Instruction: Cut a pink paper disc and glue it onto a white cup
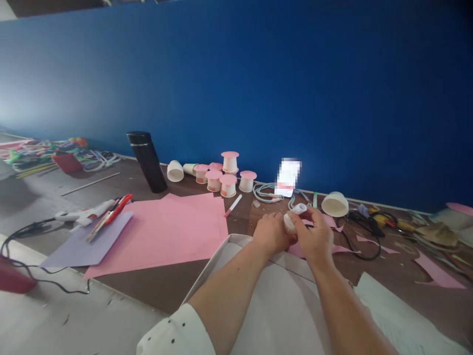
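Note:
Over the brown table, my left hand [272,231] is closed round a small white paper cup [290,224], which the fingers mostly cover. My right hand [315,235] meets it from the other side. Between its thumb and fingers it pinches a short, pale, hollow tube [299,209], held close against the cup; whether the two are joined I cannot tell. Scraps of pink paper [342,249] lie under and beside the hands. Behind them stand several white cups topped with pink paper discs [228,180], one of them stacked on others. A white marker with a red end [233,205] lies nearby.
Pink sheets [177,231] and a purple sheet [88,241] lie left, with a white glue gun [84,213] and red cutter [111,214]. A black flask [147,162], a propped phone [288,177], an overturned cup [335,204] and cables [369,231] line the blue partition.

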A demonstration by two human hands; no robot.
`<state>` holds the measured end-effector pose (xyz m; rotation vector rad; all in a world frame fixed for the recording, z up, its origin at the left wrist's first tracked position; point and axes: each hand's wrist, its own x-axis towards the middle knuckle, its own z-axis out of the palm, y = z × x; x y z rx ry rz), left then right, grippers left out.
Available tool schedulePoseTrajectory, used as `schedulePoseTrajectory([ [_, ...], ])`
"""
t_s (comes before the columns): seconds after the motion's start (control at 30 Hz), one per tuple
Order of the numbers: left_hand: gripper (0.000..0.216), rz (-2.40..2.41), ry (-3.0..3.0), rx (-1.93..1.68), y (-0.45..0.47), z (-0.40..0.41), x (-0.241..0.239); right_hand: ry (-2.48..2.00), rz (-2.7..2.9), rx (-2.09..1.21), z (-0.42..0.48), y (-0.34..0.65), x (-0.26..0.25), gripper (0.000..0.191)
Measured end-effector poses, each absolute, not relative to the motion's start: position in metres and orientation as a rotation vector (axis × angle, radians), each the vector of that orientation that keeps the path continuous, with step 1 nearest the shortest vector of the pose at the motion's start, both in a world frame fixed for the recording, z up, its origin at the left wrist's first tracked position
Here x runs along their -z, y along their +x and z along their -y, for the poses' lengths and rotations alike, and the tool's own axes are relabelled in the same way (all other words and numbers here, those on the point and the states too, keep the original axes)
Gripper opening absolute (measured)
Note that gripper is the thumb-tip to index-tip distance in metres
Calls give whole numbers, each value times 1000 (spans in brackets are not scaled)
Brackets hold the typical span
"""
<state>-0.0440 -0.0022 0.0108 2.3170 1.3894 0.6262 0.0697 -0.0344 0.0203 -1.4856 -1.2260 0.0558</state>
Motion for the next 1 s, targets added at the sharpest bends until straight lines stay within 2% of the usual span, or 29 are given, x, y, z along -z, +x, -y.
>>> schedulePoseTrajectory([
  [0.53, 53, -1435, 2303, -613, -45, 6, -16, -1503, 980, 24, 41, 87, -34, 41],
  [0.77, 53, -1426, 2332, -659, -45, 5, -12, -1534, 1136, -136, 30, 91, -24, 48],
  [1.0, 48, -1475, 2328, -614, -44, 7, -15, -1531, 1284, -79, 31, 92, -28, 44],
])
